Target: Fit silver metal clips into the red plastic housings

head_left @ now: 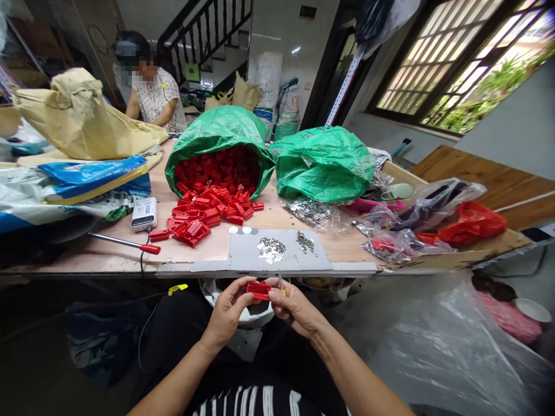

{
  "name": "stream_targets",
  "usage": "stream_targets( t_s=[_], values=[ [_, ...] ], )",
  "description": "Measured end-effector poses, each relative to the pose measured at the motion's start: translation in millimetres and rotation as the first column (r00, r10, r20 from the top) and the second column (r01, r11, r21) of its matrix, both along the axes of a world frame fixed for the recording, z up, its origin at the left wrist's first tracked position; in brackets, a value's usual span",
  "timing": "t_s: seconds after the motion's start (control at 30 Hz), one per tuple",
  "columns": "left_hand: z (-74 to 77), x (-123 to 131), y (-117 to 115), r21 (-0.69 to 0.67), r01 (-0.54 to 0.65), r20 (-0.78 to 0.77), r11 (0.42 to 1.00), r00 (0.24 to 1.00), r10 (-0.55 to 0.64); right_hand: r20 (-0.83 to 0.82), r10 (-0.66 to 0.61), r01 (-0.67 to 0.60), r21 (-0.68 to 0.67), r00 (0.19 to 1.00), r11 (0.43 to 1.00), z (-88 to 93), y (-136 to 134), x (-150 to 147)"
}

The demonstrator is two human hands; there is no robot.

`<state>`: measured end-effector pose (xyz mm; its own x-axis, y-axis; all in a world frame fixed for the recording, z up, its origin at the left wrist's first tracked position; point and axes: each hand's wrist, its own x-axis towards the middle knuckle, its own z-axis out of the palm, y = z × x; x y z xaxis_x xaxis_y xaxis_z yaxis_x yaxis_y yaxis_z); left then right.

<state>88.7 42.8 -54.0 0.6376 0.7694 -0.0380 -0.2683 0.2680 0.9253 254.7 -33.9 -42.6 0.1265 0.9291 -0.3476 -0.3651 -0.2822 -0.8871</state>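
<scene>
My left hand (233, 307) pinches one end of a red plastic housing (259, 290) just in front of the table edge. The housing's open, hollow side faces me. At its other end, my right hand (291, 305) steadies it with the thumb. That same hand also grips a thin pointed metal tool with a yellow part (281, 283), perhaps tweezers; its exact kind is unclear. Beyond the hands, small shiny metal pieces (272, 249) lie in two piles on a grey mat (243, 251). Loose red housings (208, 211) spill from a green sack (221, 130).
A second green bag (325, 164) stands right of the sack, near clear bags of parts (390, 242). On the left are a white power bank (144, 214) and a red-tipped rod (125, 242). A white bag (249, 318) hangs below my hands. Another person (162, 98) sits across the table.
</scene>
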Motion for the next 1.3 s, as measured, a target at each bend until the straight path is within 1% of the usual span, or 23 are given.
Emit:
stream_targets(
  t_s=[0.03, 0.07, 0.1, 0.13, 0.17, 0.2, 0.23, 0.27, 0.3, 0.37, 0.5, 0.63, 0.8, 0.93, 1.03, 1.1, 1.2, 1.3],
  values=[
    [-0.2, 1.0, 1.2, -0.095, -0.006, 0.037, 0.995, 0.999, 0.009, 0.125, 0.008, -0.01, 0.018, 0.992, 1.0, 1.7, 3.7, 5.2],
    [0.3, 1.6, 2.7, -0.187, -0.008, 0.075, 0.982, 0.997, 0.022, 0.289, -0.004, -0.01, 0.045, 0.957, 0.999, 3.9, 8.0, 12.1],
    [1.4, 1.8, 4.3, -0.264, -0.004, 0.107, 0.965, 0.994, 0.034, 0.478, -0.048, 0.007, 0.087, 0.877, 0.996, 6.4, 12.9, 20.3],
    [3.2, 1.6, 6.0, -0.323, 0.005, 0.13, 0.946, 0.991, 0.039, 0.663, -0.108, 0.024, 0.134, 0.741, 0.991, 8.7, 18.0, 29.2],
    [5.2, 1.1, 7.7, -0.367, 0.019, 0.14, 0.93, 0.99, 0.035, 0.805, -0.153, 0.032, 0.164, 0.574, 0.986, 10.5, 23.1, 38.2],
    [7.3, 0.3, 9.3, -0.396, 0.031, 0.141, 0.918, 0.99, 0.028, 0.894, -0.156, 0.019, 0.163, 0.419, 0.986, 11.5, 28.0, 46.7],
    [9.3, -0.6, 10.6, -0.417, 0.038, 0.137, 0.908, 0.99, 0.022, 0.946, -0.135, 0.004, 0.14, 0.296, 0.99, 11.8, 32.5, 54.0],
    [10.9, -1.5, 11.7, -0.432, 0.041, 0.13, 0.901, 0.991, 0.017, 0.973, -0.104, -0.007, 0.108, 0.207, 0.994, 11.2, 36.7, 59.8],
    [12.1, -2.1, 12.4, -0.442, 0.042, 0.123, 0.896, 0.992, 0.015, 0.986, -0.071, -0.018, 0.075, 0.151, 0.997, 10.1, 40.5, 64.0],
    [13.2, -2.7, 13.3, -0.455, 0.043, 0.12, 0.889, 0.993, 0.013, 0.995, -0.028, -0.036, 0.032, 0.096, 0.999, 7.0, 47.1, 67.9],
    [12.1, -2.0, 14.2, -0.461, 0.051, 0.131, 0.886, 0.991, 0.011, 0.999, 0.01, -0.087, -0.006, 0.051, 0.996, 4.3, 58.1, 65.6],
    [11.2, -1.8, 16.2, -0.463, 0.047, 0.126, 0.885, 0.992, 0.014, 0.998, 0.063, -0.092, -0.061, 0.022, 0.994, 9.7, 66.8, 62.7],
    [9.5, -2.4, 18.5, -0.462, 0.033, 0.118, 0.886, 0.993, 0.025, 0.995, 0.093, -0.096, -0.09, 0.027, 0.991, 14.2, 71.6, 64.1],
    [7.4, -2.5, 19.2, -0.46, 0.019, 0.115, 0.888, 0.993, 0.038, 0.997, 0.068, -0.106, -0.064, 0.033, 0.992, 11.8, 70.6, 66.6],
    [7.0, -0.7, 20.2, -0.422, -0.017, 0.096, 0.907, 0.993, 0.063, 0.997, 0.05, -0.101, -0.044, 0.052, 0.994, 10.6, 68.5, 67.7],
    [7.4, 1.6, 20.9, -0.353, -0.061, 0.073, 0.934, 0.993, 0.092, 0.993, 0.019, -0.097, -0.008, 0.113, 0.995, 11.2, 66.3, 66.7],
    [7.6, 5.1, 21.5, -0.196, -0.13, 0.033, 0.972, 0.99, 0.139, 0.963, -0.039, -0.123, 0.074, 0.267, 0.99, 15.1, 61.7, 60.8],
    [5.1, 7.1, 21.3, -0.01, -0.204, -0.033, 0.979, 0.978, 0.204, 0.912, -0.051, -0.116, 0.107, 0.408, 0.987, 21.6, 56.0, 47.8]
  ],
)
